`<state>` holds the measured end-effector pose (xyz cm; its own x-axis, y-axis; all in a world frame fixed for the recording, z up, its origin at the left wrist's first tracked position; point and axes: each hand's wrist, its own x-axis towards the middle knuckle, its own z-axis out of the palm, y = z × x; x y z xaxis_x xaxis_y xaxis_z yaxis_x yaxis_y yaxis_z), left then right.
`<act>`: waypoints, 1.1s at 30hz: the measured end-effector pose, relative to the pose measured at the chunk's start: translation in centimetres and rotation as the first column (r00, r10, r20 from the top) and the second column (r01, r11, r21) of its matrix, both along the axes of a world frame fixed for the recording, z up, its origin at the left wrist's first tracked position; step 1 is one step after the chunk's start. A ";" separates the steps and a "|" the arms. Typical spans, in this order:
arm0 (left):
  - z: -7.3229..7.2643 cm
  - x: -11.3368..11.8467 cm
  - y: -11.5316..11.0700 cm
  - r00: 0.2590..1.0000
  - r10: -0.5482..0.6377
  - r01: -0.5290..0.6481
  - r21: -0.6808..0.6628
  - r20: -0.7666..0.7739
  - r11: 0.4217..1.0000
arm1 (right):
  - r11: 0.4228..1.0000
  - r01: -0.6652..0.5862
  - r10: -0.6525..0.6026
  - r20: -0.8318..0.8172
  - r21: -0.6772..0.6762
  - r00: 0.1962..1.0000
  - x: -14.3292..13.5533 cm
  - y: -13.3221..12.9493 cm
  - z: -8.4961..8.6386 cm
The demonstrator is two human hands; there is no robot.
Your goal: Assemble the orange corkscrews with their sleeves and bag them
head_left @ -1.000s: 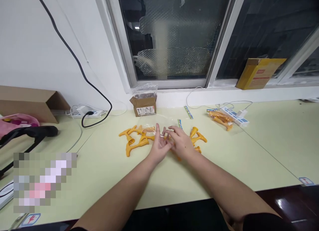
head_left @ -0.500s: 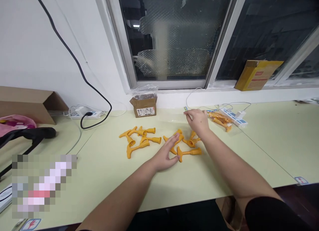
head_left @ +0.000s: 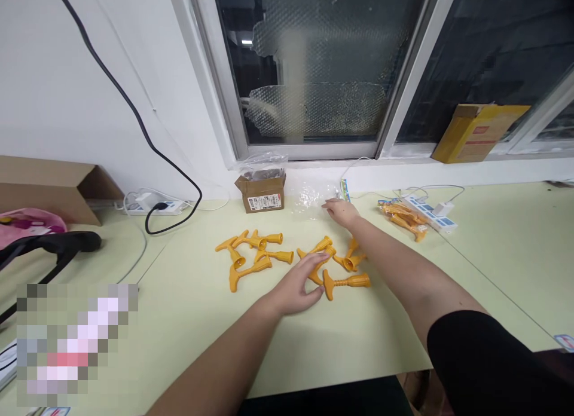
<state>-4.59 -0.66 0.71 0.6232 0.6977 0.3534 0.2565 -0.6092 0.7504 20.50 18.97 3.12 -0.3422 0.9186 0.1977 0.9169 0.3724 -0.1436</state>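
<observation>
My left hand [head_left: 296, 287] lies over the table with its fingers stretched and thumb apart, beside several yellow-orange plastic T-handled pieces with flared ends. Its fingertips reach over part of this right-hand group, and one T-handled piece [head_left: 347, 283] lies just right of the thumb. Farther back, my right hand [head_left: 343, 213] has its fingers pinched at the edge of a clear plastic bag [head_left: 309, 201]. A small coloured card [head_left: 344, 190] stands up behind that hand. A second group of yellow-orange T-handled pieces [head_left: 251, 266] rests to the left.
A small open cardboard box [head_left: 264, 202] with clear plastic on top stands against the wall. On the right, a bag of orange pieces [head_left: 403, 217] lies by a power strip [head_left: 433, 214]. A black cable [head_left: 147, 135] hangs at left, near a larger carton [head_left: 40, 186].
My right hand has moved slightly left and lower, and the clear bag now spreads out to its left. My left hand stays nearly in place. The view has shifted a little.
</observation>
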 end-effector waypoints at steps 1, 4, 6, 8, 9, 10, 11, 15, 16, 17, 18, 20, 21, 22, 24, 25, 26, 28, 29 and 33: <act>0.1 0.0 0.0 1.000 -0.001 0.001 -0.003 -0.005 1.000 | 0.999 -0.018 0.019 0.013 -0.038 1.000 0.0 0.4 -0.7; 0.3 -0.1 -0.2 1.000 -0.003 0.002 -0.016 -0.021 1.000 | 0.994 -0.028 0.032 0.038 -0.102 0.999 0.1 1.4 -1.8; 0.4 -0.1 -0.2 0.999 -0.003 0.002 -0.024 -0.032 1.000 | 0.993 -0.004 0.009 0.044 -0.117 0.999 0.2 1.8 -2.1; 0.5 -0.2 -0.2 0.999 -0.004 0.003 -0.032 -0.041 0.999 | 0.992 0.021 -0.015 0.046 -0.125 0.999 0.2 2.1 -2.3; 0.6 -0.2 -0.2 0.999 -0.004 0.003 -0.035 -0.044 0.999 | 0.991 0.030 -0.024 0.047 -0.129 0.999 0.2 2.2 -2.4; 0.6 -0.2 -0.2 0.999 -0.006 0.004 -0.035 -0.045 0.999 | 0.990 0.035 -0.029 0.048 -0.134 0.998 0.2 2.2 -2.5; 0.7 -0.2 -0.3 0.999 -0.008 0.006 -0.035 -0.046 0.999 | 0.990 0.034 -0.027 0.047 -0.139 0.999 0.3 2.3 -2.6; 0.9 -0.1 -0.3 0.999 -0.016 0.014 -0.037 -0.049 0.999 | 0.986 -0.016 0.022 0.037 -0.166 0.999 0.4 2.0 -3.1; 0.9 -0.1 -0.3 0.999 -0.013 0.011 -0.039 -0.053 0.999 | 0.986 -0.026 0.032 0.031 -0.166 0.999 0.5 1.8 -3.2; 0.8 -0.1 -0.3 0.998 -0.008 0.006 -0.041 -0.057 0.999 | 0.987 -0.031 0.035 0.024 -0.161 0.999 0.6 1.6 -3.1; 0.8 -0.1 -0.3 0.998 -0.003 0.001 -0.040 -0.061 0.999 | 0.988 -0.029 0.031 0.016 -0.149 0.999 0.7 1.4 -3.0; 0.7 -0.1 -0.3 0.998 0.002 -0.005 -0.039 -0.066 0.999 | 0.994 0.002 -0.002 -0.002 -0.113 1.000 1.4 0.9 -2.6; 0.6 -0.1 -0.2 0.998 0.000 -0.003 -0.037 -0.065 0.999 | 0.995 0.030 -0.031 -0.010 -0.092 0.999 2.0 0.7 -2.4; 0.5 0.0 -0.2 0.998 -0.002 0.000 -0.033 -0.062 0.999 | 0.995 0.066 -0.067 -0.017 -0.072 0.998 2.8 0.4 -2.1; 0.4 0.0 -0.1 0.998 -0.008 0.007 -0.024 -0.055 1.000 | 0.983 0.179 -0.180 -0.026 -0.025 0.983 4.9 -0.3 -1.6; 0.4 0.0 -0.1 0.999 -0.009 0.008 -0.016 -0.052 1.000 | 0.965 0.261 -0.261 -0.030 0.006 0.965 6.3 -0.7 -1.5; 0.4 0.1 -0.1 0.999 -0.008 0.007 -0.008 -0.050 1.000 | 0.920 0.387 -0.386 -0.033 0.058 0.922 7.9 -1.1 -1.3; 0.3 0.1 0.0 0.999 -0.006 0.006 0.003 -0.051 1.000 | 0.792 0.600 -0.600 -0.033 0.118 0.799 11.2 -2.0 -1.2; 0.2 0.1 0.1 0.999 -0.006 0.006 0.008 -0.051 1.000 | 0.729 0.675 -0.677 -0.022 0.110 0.735 12.8 -2.4 -1.2; 0.0 0.1 0.5 0.999 0.007 -0.005 0.034 -0.050 0.999 | 0.565 0.820 -0.819 0.059 -0.096 0.571 17.3 -4.0 -1.2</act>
